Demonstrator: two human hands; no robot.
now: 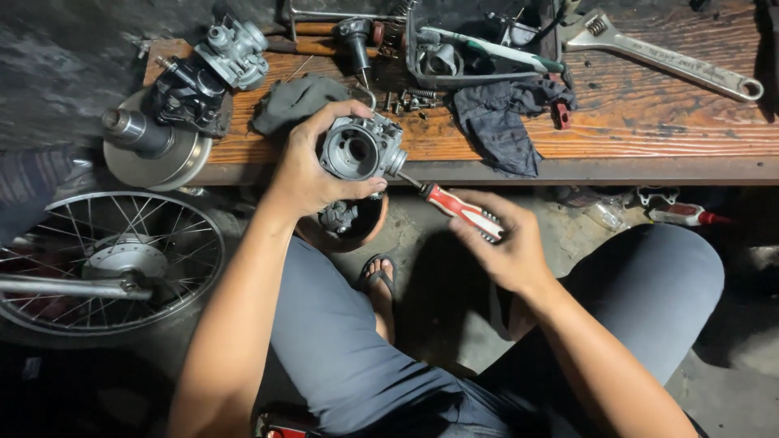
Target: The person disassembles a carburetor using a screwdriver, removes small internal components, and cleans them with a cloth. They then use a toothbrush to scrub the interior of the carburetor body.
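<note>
The left hand (pixel 304 166) grips a carburetor (pixel 359 148) just before the counter (pixel 665 122). The right hand (pixel 507 247) holds a screwdriver (pixel 454 207), its tip apparently touching the carburetor. A wrench (pixel 665 57) lies well apart.

The red-and-white screwdriver's (pixel 454 208) tip is hidden behind the grey metal carburettor body (pixel 361 148), its handle end inside the right hand (pixel 507 247), and at 9 o'clock the spoked wheel (pixel 109 259) is cut off.

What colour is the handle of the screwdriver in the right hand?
Red with white stripes; the screwdriver shows clearly in the head view, the only one.
</note>
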